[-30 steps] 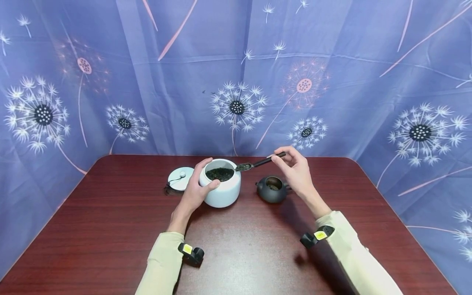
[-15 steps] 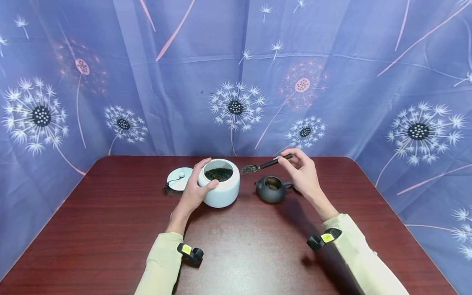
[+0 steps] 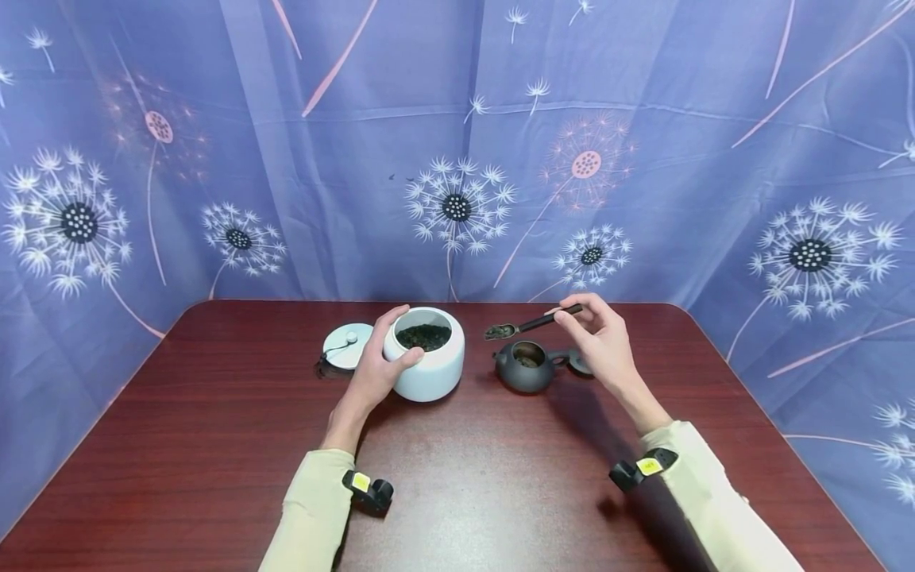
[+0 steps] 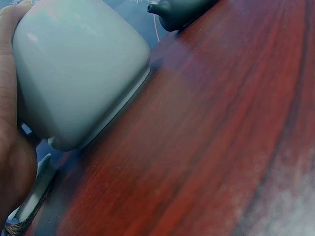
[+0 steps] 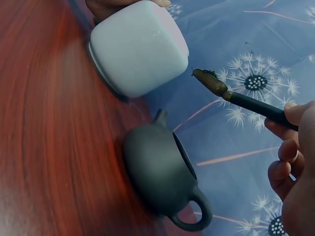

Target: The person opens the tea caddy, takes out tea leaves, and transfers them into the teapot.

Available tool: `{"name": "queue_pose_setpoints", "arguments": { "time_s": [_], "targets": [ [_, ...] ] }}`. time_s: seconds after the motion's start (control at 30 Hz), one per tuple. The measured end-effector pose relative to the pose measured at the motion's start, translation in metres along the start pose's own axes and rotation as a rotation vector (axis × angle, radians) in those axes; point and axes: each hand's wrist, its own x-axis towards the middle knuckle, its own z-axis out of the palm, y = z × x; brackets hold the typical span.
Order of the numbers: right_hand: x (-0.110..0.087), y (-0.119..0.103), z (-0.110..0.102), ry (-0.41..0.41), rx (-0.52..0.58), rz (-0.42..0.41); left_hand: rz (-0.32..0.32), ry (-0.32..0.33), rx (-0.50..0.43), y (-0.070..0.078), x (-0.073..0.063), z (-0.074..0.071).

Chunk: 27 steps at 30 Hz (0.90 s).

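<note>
My left grip wraps the white jar on the desk, whose far side is hidden. My right grip pinches the loaded scoop, raised near the dark teapot; farther right, that grip partly hides a grey disc.

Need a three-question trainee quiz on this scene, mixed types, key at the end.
1. True or false: in the head view, the white jar stands between the white lid and the dark teapot.
2. What does the right hand hold? A) the white lid B) a scoop C) the dark teapot
3. Fill in: the left hand grips the ____; neither hand touches the dark teapot.

Key: 1. True. 2. B. 3. White jar.
</note>
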Motion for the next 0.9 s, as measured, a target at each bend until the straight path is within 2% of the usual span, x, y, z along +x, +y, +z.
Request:
{"name": "queue_pose_setpoints", "arguments": {
  "time_s": [0.1, 0.33, 0.43, 0.67, 0.9],
  "targets": [
    [-0.001, 0.004, -0.005, -0.004, -0.009, -0.008, -0.004, 0.001, 0.004, 0.001, 0.000, 0.000],
    [-0.002, 0.033, -0.021, 0.017, -0.034, -0.005, -0.014, -0.004, 0.010, 0.002, 0.000, 0.000],
    [-0.003, 0.038, -0.026, 0.024, -0.047, -0.013, -0.007, -0.001, 0.014, 0.002, 0.000, 0.000],
    [-0.008, 0.043, -0.034, 0.028, -0.091, 0.005, -0.013, 0.012, 0.013, 0.000, -0.004, -0.002],
    [-0.014, 0.030, -0.043, 0.040, -0.209, -0.023, -0.003, 0.005, 0.008, 0.000, -0.001, 0.001]
  ]
}}
